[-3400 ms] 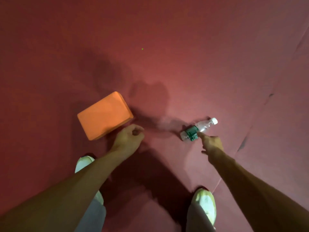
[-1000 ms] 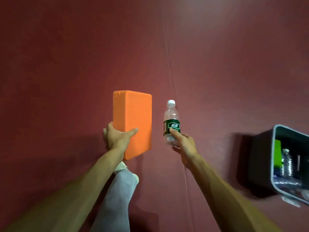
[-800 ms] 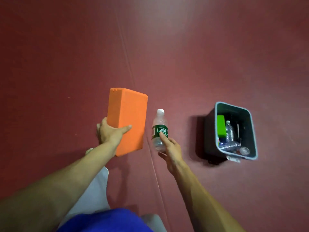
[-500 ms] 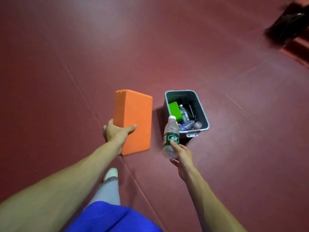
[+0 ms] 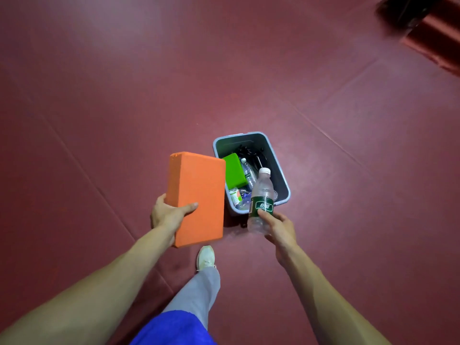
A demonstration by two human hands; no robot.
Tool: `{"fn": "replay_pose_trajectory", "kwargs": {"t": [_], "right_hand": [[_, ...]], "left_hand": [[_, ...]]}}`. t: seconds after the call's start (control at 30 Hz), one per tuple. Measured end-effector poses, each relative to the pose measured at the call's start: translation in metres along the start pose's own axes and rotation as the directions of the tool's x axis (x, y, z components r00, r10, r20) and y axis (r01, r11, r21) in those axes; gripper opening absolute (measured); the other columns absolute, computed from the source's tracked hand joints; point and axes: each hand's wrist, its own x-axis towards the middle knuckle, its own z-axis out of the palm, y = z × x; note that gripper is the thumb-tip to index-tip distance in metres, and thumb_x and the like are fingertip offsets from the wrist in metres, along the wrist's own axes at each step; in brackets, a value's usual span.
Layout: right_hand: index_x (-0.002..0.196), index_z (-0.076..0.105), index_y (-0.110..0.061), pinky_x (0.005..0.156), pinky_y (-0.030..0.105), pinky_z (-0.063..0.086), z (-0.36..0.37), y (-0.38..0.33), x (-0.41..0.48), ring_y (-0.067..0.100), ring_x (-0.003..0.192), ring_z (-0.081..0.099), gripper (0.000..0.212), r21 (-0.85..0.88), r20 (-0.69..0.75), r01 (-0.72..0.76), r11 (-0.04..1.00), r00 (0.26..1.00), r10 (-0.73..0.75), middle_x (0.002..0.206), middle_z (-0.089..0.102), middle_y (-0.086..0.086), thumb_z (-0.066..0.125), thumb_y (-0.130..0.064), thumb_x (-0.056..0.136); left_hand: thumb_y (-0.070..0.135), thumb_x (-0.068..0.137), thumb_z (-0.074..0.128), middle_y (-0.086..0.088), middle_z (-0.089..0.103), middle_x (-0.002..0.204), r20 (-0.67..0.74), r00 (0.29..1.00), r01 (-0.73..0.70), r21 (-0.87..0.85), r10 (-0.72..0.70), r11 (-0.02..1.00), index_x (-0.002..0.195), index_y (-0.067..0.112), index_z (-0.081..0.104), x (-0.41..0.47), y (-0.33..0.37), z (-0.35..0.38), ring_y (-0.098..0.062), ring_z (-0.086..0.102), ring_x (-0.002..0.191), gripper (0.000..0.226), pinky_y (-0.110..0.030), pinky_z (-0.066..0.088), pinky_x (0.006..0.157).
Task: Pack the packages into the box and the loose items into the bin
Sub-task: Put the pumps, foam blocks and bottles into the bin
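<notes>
My left hand [image 5: 169, 215] grips an orange foam block [image 5: 196, 192] by its lower left edge and holds it upright just left of the bin. My right hand [image 5: 280, 226] holds a clear water bottle [image 5: 261, 200] with a green label and white cap, upright over the bin's near rim. The grey bin [image 5: 280, 168] stands on the red floor straight ahead. Inside it lie a green block [image 5: 234, 170], another clear bottle [image 5: 249, 173], dark cables and small items.
The red floor [image 5: 124, 95] with faint seams stretches all around. A dark blurred object [image 5: 408, 8] and a red striped surface [image 5: 438, 43] sit at the top right corner. My foot in a white shoe [image 5: 205, 257] steps forward just before the bin.
The bin has come closer and now lies directly under the bottle and beside the block. Both hands keep their holds. Earlier, both things were lifted off the floor.
</notes>
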Motion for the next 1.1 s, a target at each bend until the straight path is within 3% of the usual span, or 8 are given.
{"fn": "replay_pose_trajectory", "kwargs": {"t": [0.27,0.47,0.57,0.67,0.83,0.93,1.0,1.1], "right_hand": [[0.106,0.066,-0.008,0.062,0.026,0.043,-0.012,-0.072,0.108,0.013,0.068,0.06,0.034,-0.119,-0.049,-0.071,0.99,0.997,0.065,0.084,0.07,0.004,0.073,-0.029,0.08],[0.117,0.059,-0.003,0.064,0.027,0.046,-0.036,-0.12,0.206,0.016,0.074,0.062,0.047,-0.282,-0.024,-0.043,0.958,0.999,0.037,0.099,0.068,0.009,0.075,-0.025,0.078],[0.127,0.049,-0.002,0.083,0.035,0.051,-0.052,-0.143,0.261,0.026,0.097,0.064,0.059,-0.381,0.02,-0.051,0.923,0.998,0.063,0.107,0.063,0.01,0.076,-0.018,0.077],[0.131,0.043,-0.006,0.092,0.04,0.05,-0.067,-0.166,0.318,0.026,0.101,0.062,0.068,-0.461,0.076,-0.049,0.886,0.993,0.095,0.114,0.06,0.009,0.077,-0.017,0.074],[0.129,0.045,-0.009,0.087,0.035,0.049,-0.092,-0.185,0.404,0.02,0.091,0.061,0.063,-0.581,0.165,-0.055,0.812,0.969,0.184,0.101,0.06,0.002,0.076,-0.015,0.074],[0.122,0.049,-0.012,0.088,0.04,0.053,-0.099,-0.172,0.453,0.019,0.089,0.065,0.062,-0.614,0.174,-0.064,0.786,0.961,0.214,0.099,0.064,-0.001,0.081,-0.022,0.07],[0.109,0.051,-0.015,0.08,0.036,0.055,-0.098,-0.157,0.484,0.014,0.08,0.065,0.049,-0.637,0.183,-0.068,0.768,0.954,0.237,0.088,0.065,-0.006,0.081,-0.021,0.071],[0.102,0.056,-0.017,0.063,0.023,0.049,-0.089,-0.128,0.529,0.007,0.072,0.064,0.04,-0.679,0.219,-0.034,0.733,0.944,0.247,0.081,0.066,-0.01,0.081,-0.016,0.07]], "left_hand": [[0.028,0.061,0.088,-0.003,0.054,0.108,0.037,0.998,0.047,0.083,-0.05,0.995,0.126,0.011,0.042,0.065,0.089,0.077,-0.023,0.056,0.101,0.08,-0.03,0.04,0.083],[0.031,0.061,0.087,-0.002,0.056,0.104,0.029,0.995,0.092,0.073,-0.094,0.993,0.12,0.014,0.044,0.096,0.13,0.144,-0.02,0.054,0.09,0.075,-0.03,0.042,0.079],[0.032,0.059,0.088,-0.002,0.053,0.109,-0.035,0.992,0.128,0.097,-0.125,0.987,0.118,0.018,0.046,0.108,0.144,0.182,-0.023,0.054,0.091,0.074,-0.032,0.043,0.08],[0.035,0.059,0.087,-0.006,0.043,0.119,-0.097,0.982,0.176,0.151,-0.162,0.973,0.12,0.02,0.049,0.12,0.156,0.225,-0.028,0.054,0.101,0.074,-0.035,0.044,0.089],[0.037,0.058,0.087,-0.012,0.053,0.124,-0.15,0.962,0.253,0.161,-0.23,0.954,0.122,0.016,0.052,0.151,0.158,0.303,-0.03,0.057,0.111,0.076,-0.039,0.047,0.095],[0.038,0.064,0.084,-0.011,0.055,0.127,-0.158,0.953,0.288,0.201,-0.259,0.936,0.127,0.012,0.051,0.179,0.149,0.34,-0.027,0.056,0.114,0.075,-0.033,0.043,0.092],[0.041,0.066,0.082,-0.007,0.06,0.122,-0.135,0.947,0.316,0.229,-0.292,0.92,0.127,0.009,0.053,0.202,0.138,0.36,-0.025,0.058,0.112,0.075,-0.031,0.044,0.09],[0.048,0.062,0.082,-0.007,0.065,0.121,-0.108,0.938,0.346,0.239,-0.33,0.907,0.124,0.009,0.059,0.246,0.108,0.387,-0.023,0.062,0.109,0.077,-0.038,0.048,0.097]]}}
